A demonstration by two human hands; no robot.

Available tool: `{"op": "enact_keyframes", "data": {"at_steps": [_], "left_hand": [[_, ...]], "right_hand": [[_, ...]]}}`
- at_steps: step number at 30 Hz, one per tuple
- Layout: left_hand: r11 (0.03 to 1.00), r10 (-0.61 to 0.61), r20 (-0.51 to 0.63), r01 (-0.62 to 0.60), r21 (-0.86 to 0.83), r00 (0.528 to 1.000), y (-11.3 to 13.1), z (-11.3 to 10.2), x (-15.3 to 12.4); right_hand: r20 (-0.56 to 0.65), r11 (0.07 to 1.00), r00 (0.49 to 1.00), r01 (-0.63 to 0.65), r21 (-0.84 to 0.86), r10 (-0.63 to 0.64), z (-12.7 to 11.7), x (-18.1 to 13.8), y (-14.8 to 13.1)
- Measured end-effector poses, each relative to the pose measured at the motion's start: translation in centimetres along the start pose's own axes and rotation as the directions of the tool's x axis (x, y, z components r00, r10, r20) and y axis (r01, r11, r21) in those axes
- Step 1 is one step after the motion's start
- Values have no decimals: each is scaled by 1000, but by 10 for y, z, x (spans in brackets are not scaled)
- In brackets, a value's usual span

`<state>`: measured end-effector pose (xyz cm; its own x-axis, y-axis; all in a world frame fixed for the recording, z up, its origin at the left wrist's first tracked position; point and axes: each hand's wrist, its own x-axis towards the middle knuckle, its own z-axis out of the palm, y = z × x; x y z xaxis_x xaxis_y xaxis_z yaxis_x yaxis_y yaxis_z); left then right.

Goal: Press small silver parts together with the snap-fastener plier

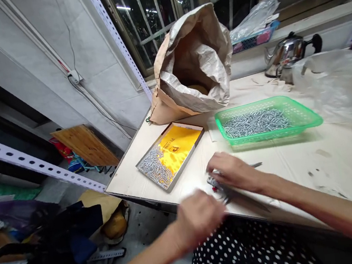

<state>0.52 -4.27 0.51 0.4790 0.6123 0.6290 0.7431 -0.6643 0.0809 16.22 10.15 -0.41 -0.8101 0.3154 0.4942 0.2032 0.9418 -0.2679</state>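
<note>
My left hand (pixel 201 216) is at the table's front edge, blurred by motion; its fingers look curled, but what they hold, if anything, cannot be made out. Over the tabletop, my right hand (pixel 230 170) bends its fingers down onto or beside a small metal device (pixel 216 189) with a red part. Its fingertips are partly hidden. A thin, dark, pointed tool (pixel 255 165) lies by the right wrist. Small silvery metal pins (pixel 156 167) fill the near end of a shallow tray (pixel 186 167) lined with yellow cloth. More such pins (pixel 256 122) lie in a green plastic basket (pixel 271 136).
A large open paper sack (pixel 172 102) stands at the back of the table (pixel 347 160). Behind on the right are a metal kettle (pixel 287 53) and clear plastic bags (pixel 342 82). A perforated metal bar (pixel 36 160) runs along the left.
</note>
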Motion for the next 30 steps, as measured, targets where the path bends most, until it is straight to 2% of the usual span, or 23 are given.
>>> {"op": "enact_keyframes", "data": {"at_steps": [1, 2, 3, 4, 5, 7, 9, 10, 12, 14, 16, 20, 23, 26, 30], "left_hand": [[977, -178, 24, 174, 121, 984, -26, -10, 2], [906, -367, 32, 349, 238, 930, -53, -18, 4], [804, -530, 30, 492, 333, 847, -80, -24, 6], [711, -647, 49, 579, 400, 761, -106, -27, 8], [640, -725, 76, 630, 439, 684, -129, -29, 9], [533, -822, 119, 677, 508, 558, -164, -26, 9], [469, -868, 157, 675, 569, 471, -185, -19, 8], [449, -881, 169, 669, 593, 442, -191, -15, 8], [423, -896, 178, 662, 618, 406, -200, -7, 7], [406, -906, 178, 665, 627, 384, -206, -1, 7], [379, -920, 180, 669, 639, 349, -213, 1, 10], [322, -947, 209, 690, 649, 245, -226, 2, 19], [307, -951, 236, 707, 637, 200, -229, 0, 28], [313, -949, 226, 723, 615, 219, -218, -10, 35], [359, -933, 191, 742, 567, 306, -183, -27, 44]], "right_hand": [[-111, 999, 993, -33, 23, 36, -17, 3, 6], [-206, 997, 976, -75, 9, 75, -36, 6, 14], [-282, 991, 953, -127, -39, 111, -55, 9, 23], [-332, 974, 930, -201, -105, 156, -73, 10, 32], [-375, 937, 907, -281, -207, 189, -89, 10, 41], [-421, 793, 869, -441, -421, 260, -110, 5, 53], [-404, 657, 857, -508, -557, 320, -115, -5, 55], [-373, 636, 863, -505, -584, 342, -112, -11, 52], [-284, 703, 891, -455, -547, 356, -97, -26, 37], [-197, 817, 917, -398, -417, 346, -75, -42, 18], [-120, 887, 927, -375, -271, 355, -51, -57, -1], [14, 893, 895, -444, -77, 446, -12, -79, -34], [51, 876, 875, -482, 0, 482, 4, -82, -50], [-42, 868, 867, -494, 50, 496, 10, -88, -59], [-236, 857, 824, -496, 140, 515, 18, -126, -49]]}}
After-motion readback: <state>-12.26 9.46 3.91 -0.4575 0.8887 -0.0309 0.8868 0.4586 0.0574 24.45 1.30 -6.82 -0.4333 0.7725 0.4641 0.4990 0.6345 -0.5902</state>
